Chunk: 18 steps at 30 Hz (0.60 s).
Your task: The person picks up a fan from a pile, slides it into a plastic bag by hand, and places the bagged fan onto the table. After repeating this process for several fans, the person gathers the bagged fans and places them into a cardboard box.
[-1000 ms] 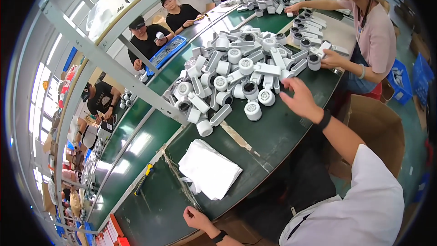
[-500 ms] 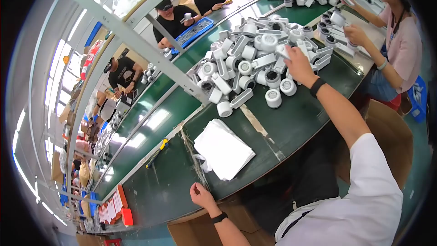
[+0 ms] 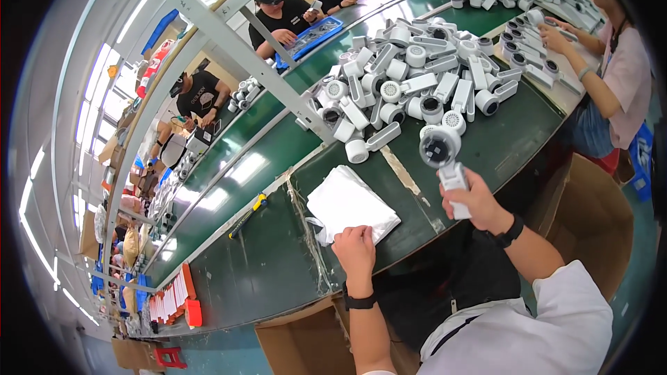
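Observation:
My right hand (image 3: 479,203) is closed around the handle of a white handheld fan (image 3: 455,179). The fan's round head points away from me, over the table's near edge and just short of the pile. My left hand (image 3: 356,253) is at the near edge of a stack of thin white sheets or bags (image 3: 351,201). Its fingers are pressed together there; whether a sheet is between them is hidden. Beyond my hands lies a large heap of similar white fans (image 3: 417,87) on the dark green table (image 3: 243,271).
A yellow-handled cutter (image 3: 249,215) lies left of the stack. A metal frame post (image 3: 229,52) rises from the table. Open cardboard boxes (image 3: 590,208) stand below the edge. At right, a co-worker (image 3: 625,76) handles fans on a board. Orange-red boxes (image 3: 184,292) sit far left.
My right hand has drawn back from the heap toward me, bringing a fan with it. My left hand has moved right and up onto the white stack's near edge.

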### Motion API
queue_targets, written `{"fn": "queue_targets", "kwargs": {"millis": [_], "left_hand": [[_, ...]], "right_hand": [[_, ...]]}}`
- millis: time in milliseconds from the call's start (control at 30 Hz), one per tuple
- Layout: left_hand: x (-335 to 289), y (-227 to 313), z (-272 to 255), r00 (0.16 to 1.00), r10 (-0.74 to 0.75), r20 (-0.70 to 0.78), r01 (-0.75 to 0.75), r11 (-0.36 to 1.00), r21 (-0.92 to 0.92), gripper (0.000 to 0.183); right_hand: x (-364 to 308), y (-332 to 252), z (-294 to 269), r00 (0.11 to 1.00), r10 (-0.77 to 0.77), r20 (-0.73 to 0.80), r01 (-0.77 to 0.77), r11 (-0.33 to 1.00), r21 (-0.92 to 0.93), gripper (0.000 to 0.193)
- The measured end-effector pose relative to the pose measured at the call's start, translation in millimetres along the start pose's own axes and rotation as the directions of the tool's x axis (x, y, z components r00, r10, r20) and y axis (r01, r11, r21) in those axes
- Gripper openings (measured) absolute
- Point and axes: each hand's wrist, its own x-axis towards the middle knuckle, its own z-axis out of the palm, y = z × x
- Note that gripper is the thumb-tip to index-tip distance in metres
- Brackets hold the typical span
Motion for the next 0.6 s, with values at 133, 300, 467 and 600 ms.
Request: {"fn": "queue_targets", "kwargs": {"millis": [133,300,467,600], "left_hand": [[3,-3,-4,0.997,-0.062,-0.051,0.054,0.986,-0.155,0.013],[3,3,-13,0.982,-0.171,-0.079,0.126,0.907,-0.401,0.016],[-7,34,-25,0.972,-0.221,-0.084,0.142,0.829,-0.540,0.022],[-19,51,-25,0.934,-0.322,0.155,0.310,0.514,-0.800,0.021]], "right_hand": [[-8,12,18,0.997,0.057,0.049,-0.056,0.998,-0.017,0.030],[-8,27,34,0.994,0.068,0.088,-0.055,0.988,-0.144,0.028],[-14,39,52,0.993,0.113,0.043,-0.104,0.979,-0.177,0.041],[-16,50,66,0.999,0.036,0.029,-0.027,0.963,-0.266,0.056]]}}
